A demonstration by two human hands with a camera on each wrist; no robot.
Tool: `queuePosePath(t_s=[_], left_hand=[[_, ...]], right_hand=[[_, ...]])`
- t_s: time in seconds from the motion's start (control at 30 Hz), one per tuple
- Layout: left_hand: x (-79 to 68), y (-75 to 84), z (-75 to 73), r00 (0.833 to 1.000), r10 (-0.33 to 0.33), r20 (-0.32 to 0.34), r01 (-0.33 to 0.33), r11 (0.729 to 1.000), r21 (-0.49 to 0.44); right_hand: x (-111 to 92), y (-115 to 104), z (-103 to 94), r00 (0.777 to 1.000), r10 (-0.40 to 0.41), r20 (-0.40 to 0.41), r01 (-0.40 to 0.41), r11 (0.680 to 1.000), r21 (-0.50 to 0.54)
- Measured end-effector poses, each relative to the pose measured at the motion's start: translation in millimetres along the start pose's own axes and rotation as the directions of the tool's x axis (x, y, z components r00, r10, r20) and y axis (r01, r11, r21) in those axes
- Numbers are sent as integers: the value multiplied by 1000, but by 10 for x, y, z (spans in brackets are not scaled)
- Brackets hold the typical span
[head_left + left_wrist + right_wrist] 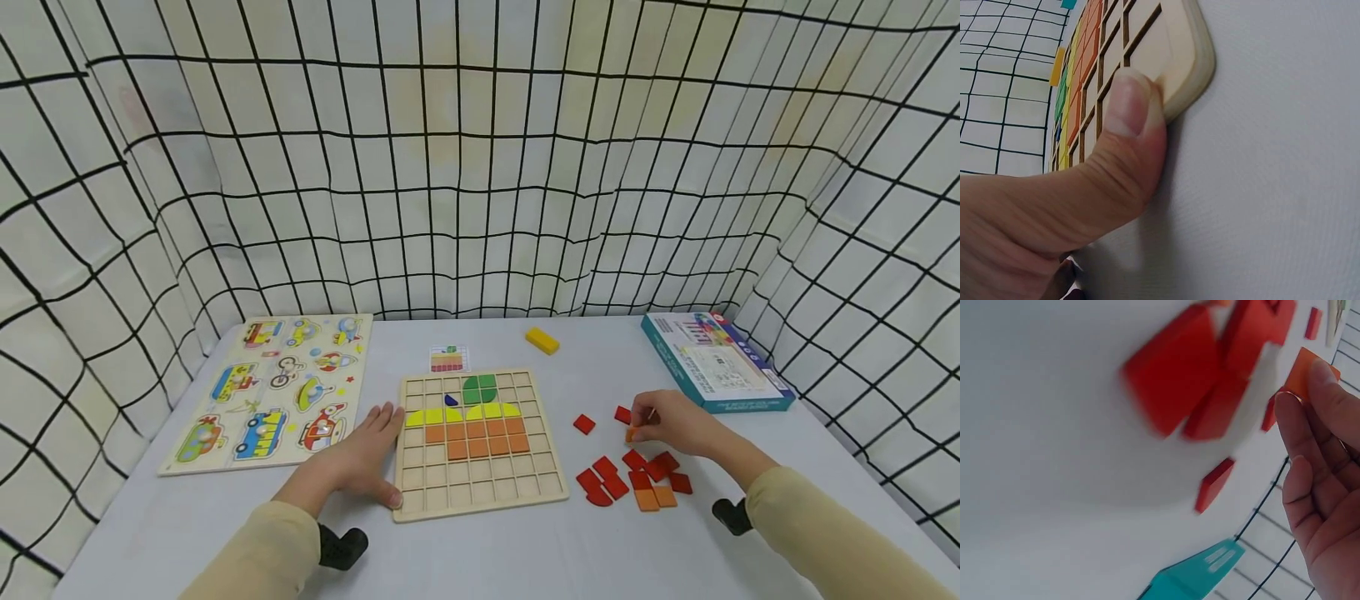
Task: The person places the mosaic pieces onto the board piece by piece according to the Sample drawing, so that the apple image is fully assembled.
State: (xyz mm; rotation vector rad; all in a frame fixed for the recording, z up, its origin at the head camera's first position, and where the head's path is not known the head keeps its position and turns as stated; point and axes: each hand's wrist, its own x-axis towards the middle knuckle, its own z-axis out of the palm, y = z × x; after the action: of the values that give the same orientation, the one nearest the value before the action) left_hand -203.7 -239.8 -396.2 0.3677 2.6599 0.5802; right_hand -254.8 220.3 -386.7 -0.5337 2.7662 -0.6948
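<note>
My right hand (pixel 667 423) pinches an orange square tile (pixel 1300 374) between thumb and fingertips, above the loose tiles on the right. Beneath it lie several red tiles (pixel 607 471), with orange squares (pixel 647 500) at their near side. My left hand (pixel 362 458) rests at the left edge of a wooden grid board (pixel 480 500), fingers spread. In the left wrist view its thumb (pixel 1132 115) presses on the rim near a corner. Set in the grid are green rounded pieces (pixel 480 388), a small blue piece (pixel 451 400), yellow pieces (pixel 427 417) and two rows of orange squares (pixel 477 430).
Behind the board lies a small picture card (pixel 448 359), with a yellow block (pixel 542 340) to its right. A vehicle puzzle board (pixel 300 392) lies at left, and a teal-sided box (pixel 720 362) at back right. Black netting (pixel 457 192) surrounds the white table.
</note>
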Motion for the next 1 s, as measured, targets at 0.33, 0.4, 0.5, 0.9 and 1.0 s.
queuePosePath(t_s=[0.33,0.4,0.5,0.9,1.0], left_hand=[[7,20,-13,1000,0,4,0,1000,0],[10,18,-8,1000,-1,4,1,1000,-3],[16,9,4,1000,-2,3,2,1000,-4],[22,-2,9,1000,-13,2,13,1000,10],[20,1,7,1000,-9,4,9,1000,6]], right_hand=[[439,-637,210,996,-86,-14,86,995,44],[514,-785,283,993,-119,-2,119,991,60],[623,-992,401,986,-169,13,168,984,60],[935,-1757,816,966,-249,64,248,969,25],[962,-1887,911,960,-273,59,273,962,10]])
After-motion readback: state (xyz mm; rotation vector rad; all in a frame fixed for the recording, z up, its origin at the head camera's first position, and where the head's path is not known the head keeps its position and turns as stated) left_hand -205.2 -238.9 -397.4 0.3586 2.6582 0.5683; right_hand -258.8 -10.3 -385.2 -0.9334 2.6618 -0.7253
